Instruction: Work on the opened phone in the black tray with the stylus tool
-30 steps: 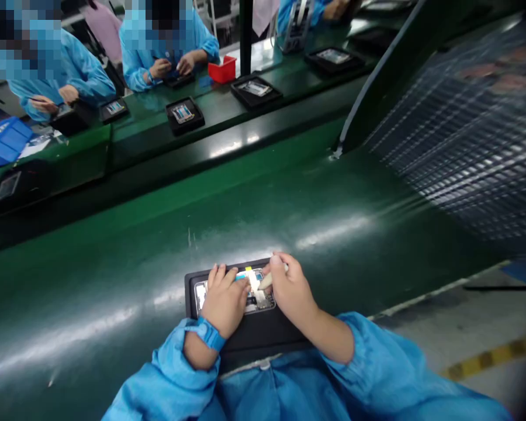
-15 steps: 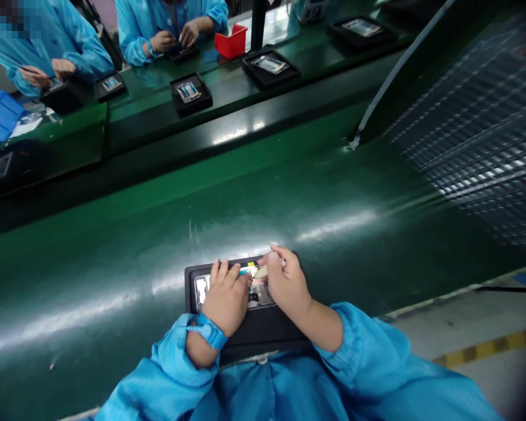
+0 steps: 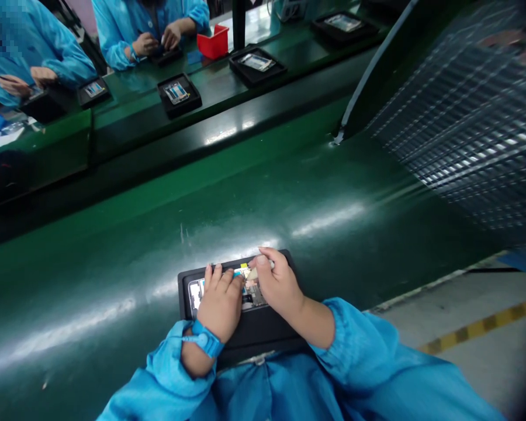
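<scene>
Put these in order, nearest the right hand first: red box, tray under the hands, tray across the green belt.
1. Black tray, under the right hand.
2. Other black tray, across the belt.
3. Red box, farther back.

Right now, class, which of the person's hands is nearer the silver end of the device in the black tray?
Left. The left hand lies on the device right beside the silver end; the right hand is farther, at the device's other end, holding a pale tool.
</scene>
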Tool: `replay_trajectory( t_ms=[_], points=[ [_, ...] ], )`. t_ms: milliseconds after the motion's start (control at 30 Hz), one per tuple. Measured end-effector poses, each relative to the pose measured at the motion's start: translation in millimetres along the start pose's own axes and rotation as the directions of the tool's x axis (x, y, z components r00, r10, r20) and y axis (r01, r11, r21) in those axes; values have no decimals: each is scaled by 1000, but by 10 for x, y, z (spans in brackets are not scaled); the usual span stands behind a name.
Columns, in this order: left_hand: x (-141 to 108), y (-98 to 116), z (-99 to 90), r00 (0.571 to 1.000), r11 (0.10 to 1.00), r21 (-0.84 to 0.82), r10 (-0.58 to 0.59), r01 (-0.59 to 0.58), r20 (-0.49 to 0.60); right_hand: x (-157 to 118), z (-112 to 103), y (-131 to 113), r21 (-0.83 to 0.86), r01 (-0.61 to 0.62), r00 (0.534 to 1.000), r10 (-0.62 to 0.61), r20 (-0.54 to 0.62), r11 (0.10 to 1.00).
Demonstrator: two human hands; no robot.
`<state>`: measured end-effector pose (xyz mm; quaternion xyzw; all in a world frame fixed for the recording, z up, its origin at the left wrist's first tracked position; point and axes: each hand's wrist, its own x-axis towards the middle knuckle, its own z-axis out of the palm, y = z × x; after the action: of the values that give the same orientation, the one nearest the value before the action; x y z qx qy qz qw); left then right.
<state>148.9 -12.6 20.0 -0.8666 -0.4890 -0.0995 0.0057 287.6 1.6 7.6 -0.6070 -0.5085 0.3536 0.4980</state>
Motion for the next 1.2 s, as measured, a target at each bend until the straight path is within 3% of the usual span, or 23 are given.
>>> replay_trajectory(
  t_ms=[267, 467, 567, 700, 833, 867, 900, 967, 1000, 1067, 1100, 1200],
  points=[
    [0, 10, 4, 1000, 1000, 15, -9, 9, 3, -17, 0, 2, -28, 39, 999, -39, 13, 999],
    [8, 8, -5, 1000, 999, 43, 1, -1, -4, 2, -11, -71, -168, 261, 965, -260, 25, 951],
    [-4, -7, 6, 1000, 999, 43, 20, -20, -7, 17, -12, -169, -266, 432, 902, -415, 121, 862],
    [-38, -35, 62, 997, 997, 55, 66, -63, -49, 16, 49, -266, -348, 646, 763, -557, 329, 679],
    [-43, -36, 103, 994, 996, 57, 68, -63, -80, 28, 131, -251, -356, 696, 718, -599, 355, 624],
    [-36, -32, 101, 995, 997, 51, 54, -50, -79, 45, 140, -234, -341, 673, 739, -580, 342, 657],
    [-26, -28, 94, 996, 999, 38, 34, -31, -77, 69, 141, -215, -326, 611, 790, -529, 309, 722],
    [-6, -24, 69, 998, 1000, -6, -13, 13, -67, 129, 123, -176, -249, 341, 933, -295, 205, 906],
    [1, -26, 54, 997, 999, -36, -35, 32, -62, 158, 107, -159, -170, 157, 980, -131, 151, 973],
    [6, -36, 29, 996, 994, -93, -67, 62, -52, 197, 74, -129, 20, -150, 985, 148, 85, 988],
    [4, -43, 21, 996, 990, -117, -80, 74, -47, 205, 60, -118, 99, -231, 972, 225, 69, 968],
    [-5, -65, 10, 992, 980, -163, -123, 116, -29, 198, 37, -107, 205, -292, 956, 289, 45, 934]
  ],
)
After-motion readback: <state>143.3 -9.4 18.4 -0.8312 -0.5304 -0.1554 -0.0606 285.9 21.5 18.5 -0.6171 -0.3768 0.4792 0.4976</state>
